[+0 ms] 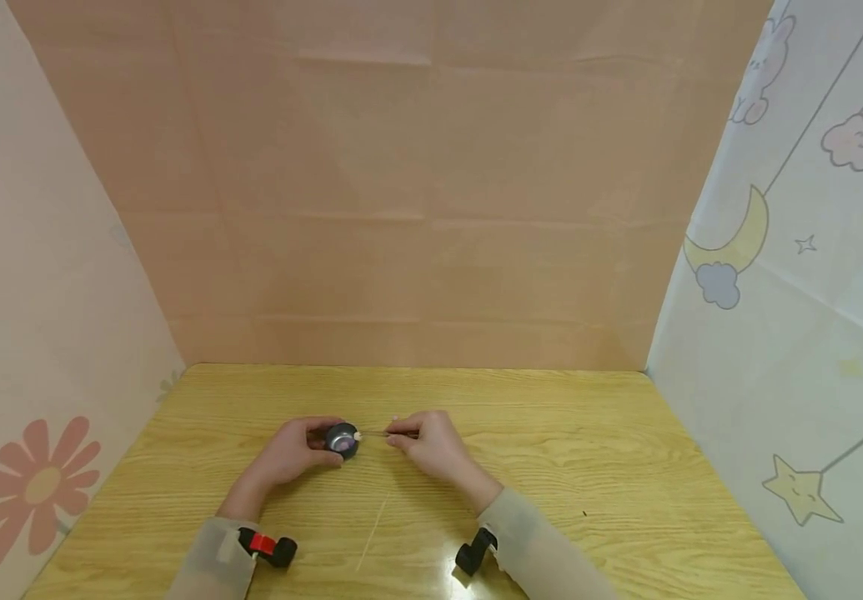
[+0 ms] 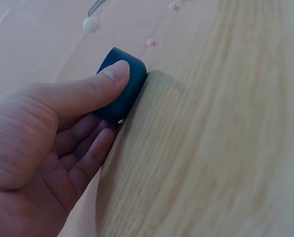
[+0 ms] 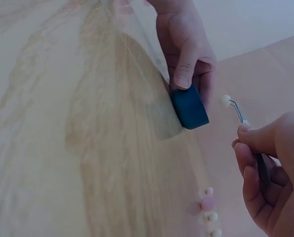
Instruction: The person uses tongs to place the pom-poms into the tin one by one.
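Observation:
My left hand (image 1: 292,454) grips a small dark blue-green round cup (image 1: 342,440) between thumb and fingers, close over the wooden table. A pinkish thing shows inside the cup in the head view. From the right, my right hand (image 1: 434,446) pinches slim metal tweezers (image 3: 240,113) with a bent tip. At that tip a small white ball (image 3: 225,100) is held, beside the cup's opening and above its rim in the left wrist view (image 2: 91,24).
Several small white and pink balls (image 3: 207,203) lie in a row on the wooden table (image 1: 551,450), behind the right hand in the head view. A dark speck (image 1: 584,513) lies at the right. Black wrist devices (image 1: 476,552) sit on both sleeves. Patterned side walls flank the table.

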### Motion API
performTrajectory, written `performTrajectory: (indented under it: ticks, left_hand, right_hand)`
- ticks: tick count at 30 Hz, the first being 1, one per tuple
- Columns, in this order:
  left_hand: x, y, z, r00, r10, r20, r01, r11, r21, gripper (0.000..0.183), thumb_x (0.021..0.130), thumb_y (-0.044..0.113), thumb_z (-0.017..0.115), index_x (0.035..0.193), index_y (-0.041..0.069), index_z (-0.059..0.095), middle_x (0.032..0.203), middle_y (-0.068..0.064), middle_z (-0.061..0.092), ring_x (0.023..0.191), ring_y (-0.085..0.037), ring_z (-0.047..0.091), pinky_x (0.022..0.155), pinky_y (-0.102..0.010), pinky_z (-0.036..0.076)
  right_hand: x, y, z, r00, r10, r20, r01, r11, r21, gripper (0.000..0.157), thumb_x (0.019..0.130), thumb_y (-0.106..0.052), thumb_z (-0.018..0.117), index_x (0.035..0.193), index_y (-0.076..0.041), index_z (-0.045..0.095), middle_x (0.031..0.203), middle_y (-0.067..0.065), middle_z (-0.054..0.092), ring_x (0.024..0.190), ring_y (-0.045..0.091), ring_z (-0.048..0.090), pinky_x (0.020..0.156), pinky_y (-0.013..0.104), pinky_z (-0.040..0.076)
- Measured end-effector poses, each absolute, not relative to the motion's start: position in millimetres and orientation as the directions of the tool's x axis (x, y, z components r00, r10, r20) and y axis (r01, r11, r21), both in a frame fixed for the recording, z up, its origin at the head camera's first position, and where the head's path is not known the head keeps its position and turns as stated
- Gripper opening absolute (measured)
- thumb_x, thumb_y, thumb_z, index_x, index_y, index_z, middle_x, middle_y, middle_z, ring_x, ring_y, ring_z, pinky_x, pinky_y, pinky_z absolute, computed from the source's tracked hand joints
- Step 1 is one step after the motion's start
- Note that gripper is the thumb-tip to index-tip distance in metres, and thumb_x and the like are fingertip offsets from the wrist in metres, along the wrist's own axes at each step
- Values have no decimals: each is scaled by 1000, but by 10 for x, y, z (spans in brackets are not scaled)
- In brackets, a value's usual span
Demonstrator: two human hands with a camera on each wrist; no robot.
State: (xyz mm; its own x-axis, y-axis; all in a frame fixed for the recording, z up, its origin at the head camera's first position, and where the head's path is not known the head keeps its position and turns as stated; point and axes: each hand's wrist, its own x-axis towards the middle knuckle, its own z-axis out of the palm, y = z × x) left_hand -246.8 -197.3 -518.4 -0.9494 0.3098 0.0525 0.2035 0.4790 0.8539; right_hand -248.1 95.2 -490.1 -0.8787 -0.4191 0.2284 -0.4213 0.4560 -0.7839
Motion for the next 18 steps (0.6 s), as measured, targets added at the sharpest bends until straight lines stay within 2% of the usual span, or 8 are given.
performTrajectory:
  ticks: [9,12,16,18]
  left_hand:
    - [-2471,-1991,-5193,-949,313,41,189,460,867,62,86,17,93,140,2,67,128,-13,72,106,-23,71,89,-34,58]
    - [-2468,-1993,-5193,-950,309,38,186,465,866,61,87,17,92,140,2,67,129,-14,72,107,-23,71,91,-38,58]
    - [-2466,-1990,-5197,-950,310,32,180,462,868,61,87,16,92,141,2,67,130,-14,71,108,-24,71,93,-41,58]
    - [-2469,-1988,-5200,-950,311,28,176,459,871,61,87,17,92,141,2,67,130,-13,71,108,-23,71,93,-41,58]
  right_hand:
    - [-2504,808,-4940,-834,-481,269,-521,527,-671,14,100,-16,79,111,-13,86,108,-4,81,119,23,71,100,39,57]
    - [-2508,754,-4941,-820,-493,290,-554,558,-618,15,100,-18,78,113,-13,86,107,-5,80,109,16,73,94,36,59]
    - [-2527,688,-4949,-815,-488,312,-573,605,-552,14,101,-21,78,112,-18,86,102,-7,79,91,3,70,78,25,57]
    - [-2538,663,-4953,-818,-481,316,-572,625,-531,14,101,-22,78,111,-20,86,101,-7,78,88,2,69,74,23,55]
